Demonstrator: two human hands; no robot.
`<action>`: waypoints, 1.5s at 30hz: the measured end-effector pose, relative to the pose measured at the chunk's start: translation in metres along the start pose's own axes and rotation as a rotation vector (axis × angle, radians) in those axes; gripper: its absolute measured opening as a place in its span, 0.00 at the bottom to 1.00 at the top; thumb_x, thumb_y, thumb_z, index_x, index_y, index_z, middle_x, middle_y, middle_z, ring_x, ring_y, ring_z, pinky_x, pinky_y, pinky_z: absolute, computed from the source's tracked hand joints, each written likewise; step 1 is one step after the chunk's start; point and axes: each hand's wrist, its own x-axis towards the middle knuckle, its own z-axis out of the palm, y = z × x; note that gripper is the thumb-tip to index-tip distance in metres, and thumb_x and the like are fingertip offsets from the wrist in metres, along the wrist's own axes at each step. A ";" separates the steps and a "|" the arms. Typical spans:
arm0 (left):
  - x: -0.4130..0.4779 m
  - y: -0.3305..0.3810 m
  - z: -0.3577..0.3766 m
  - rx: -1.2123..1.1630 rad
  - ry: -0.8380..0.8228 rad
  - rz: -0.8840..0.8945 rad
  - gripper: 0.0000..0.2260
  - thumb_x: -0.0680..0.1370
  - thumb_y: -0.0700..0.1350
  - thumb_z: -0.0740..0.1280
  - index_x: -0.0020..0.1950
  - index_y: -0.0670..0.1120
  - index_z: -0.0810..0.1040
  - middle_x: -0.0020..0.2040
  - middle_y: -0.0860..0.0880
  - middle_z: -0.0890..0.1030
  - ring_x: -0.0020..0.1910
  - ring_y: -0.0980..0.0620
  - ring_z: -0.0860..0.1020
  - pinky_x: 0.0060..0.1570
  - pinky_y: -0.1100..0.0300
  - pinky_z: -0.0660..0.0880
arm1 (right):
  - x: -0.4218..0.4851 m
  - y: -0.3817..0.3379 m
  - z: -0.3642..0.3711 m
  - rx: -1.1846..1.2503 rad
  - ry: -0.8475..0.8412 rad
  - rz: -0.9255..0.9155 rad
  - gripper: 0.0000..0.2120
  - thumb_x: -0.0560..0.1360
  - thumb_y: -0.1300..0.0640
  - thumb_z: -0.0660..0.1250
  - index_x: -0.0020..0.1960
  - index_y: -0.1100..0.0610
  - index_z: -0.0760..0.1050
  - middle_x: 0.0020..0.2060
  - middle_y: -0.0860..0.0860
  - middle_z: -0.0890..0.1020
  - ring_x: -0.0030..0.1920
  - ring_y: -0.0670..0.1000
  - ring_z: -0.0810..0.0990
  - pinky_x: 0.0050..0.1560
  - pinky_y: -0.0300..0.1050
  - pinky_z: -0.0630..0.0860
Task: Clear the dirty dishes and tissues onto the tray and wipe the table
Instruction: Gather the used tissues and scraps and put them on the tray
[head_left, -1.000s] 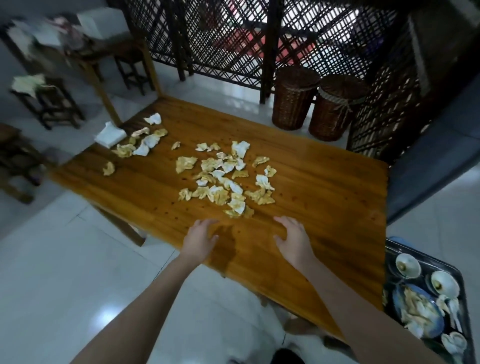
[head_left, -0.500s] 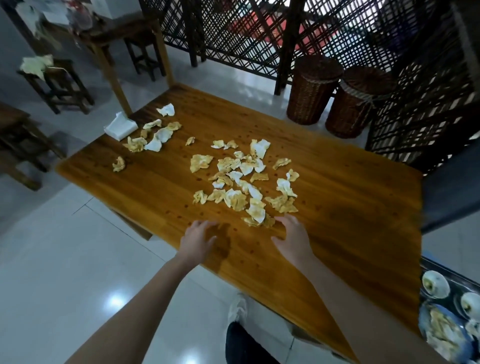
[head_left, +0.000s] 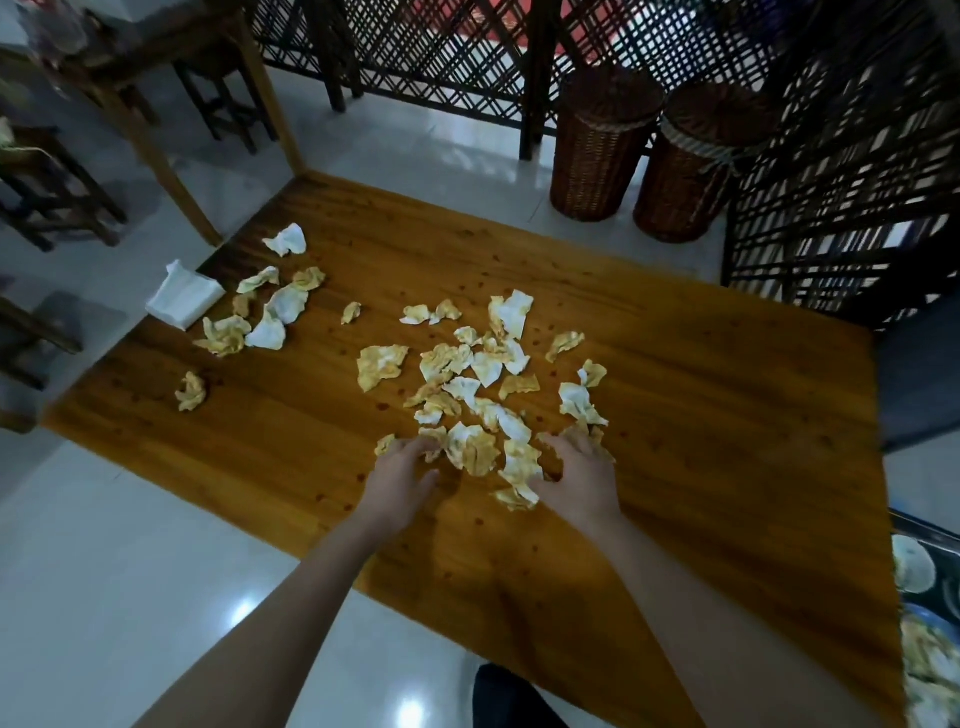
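Left hand (head_left: 400, 475) lies flat, fingers straight, tips touching the near edge of the stained tissues (head_left: 480, 371) piled mid-table (head_left: 727, 441). Right hand (head_left: 582, 480) the same, fingers spread over the pile's right side, gripping nothing I can see. Smaller tissue cluster (head_left: 260, 319) sits far left, beside a folded white napkin stack (head_left: 184, 296). Tray (head_left: 930, 535) with dishes shows at the right edge, off the table.

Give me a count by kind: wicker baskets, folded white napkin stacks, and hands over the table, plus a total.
Wicker baskets: 2
Folded white napkin stack: 1
Hands: 2, left hand and right hand
Total: 5
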 end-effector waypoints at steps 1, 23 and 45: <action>0.005 0.000 -0.002 -0.004 -0.003 0.005 0.16 0.79 0.44 0.66 0.67 0.50 0.72 0.67 0.47 0.72 0.65 0.50 0.70 0.65 0.55 0.69 | 0.006 -0.002 0.001 0.008 0.007 0.020 0.30 0.70 0.41 0.68 0.70 0.46 0.66 0.75 0.51 0.58 0.75 0.55 0.54 0.73 0.61 0.54; 0.084 0.010 -0.011 0.081 -0.272 0.197 0.15 0.80 0.46 0.64 0.67 0.51 0.73 0.66 0.47 0.70 0.65 0.49 0.71 0.65 0.55 0.68 | 0.013 -0.011 0.020 -0.047 -0.142 0.154 0.33 0.71 0.46 0.69 0.71 0.44 0.59 0.70 0.52 0.57 0.69 0.58 0.57 0.66 0.58 0.65; 0.136 0.032 0.007 0.379 -0.443 0.425 0.25 0.79 0.43 0.64 0.74 0.54 0.61 0.76 0.49 0.55 0.75 0.45 0.55 0.72 0.48 0.56 | 0.011 -0.011 0.007 0.209 0.150 0.356 0.23 0.73 0.66 0.60 0.65 0.50 0.70 0.59 0.49 0.66 0.60 0.51 0.69 0.54 0.46 0.76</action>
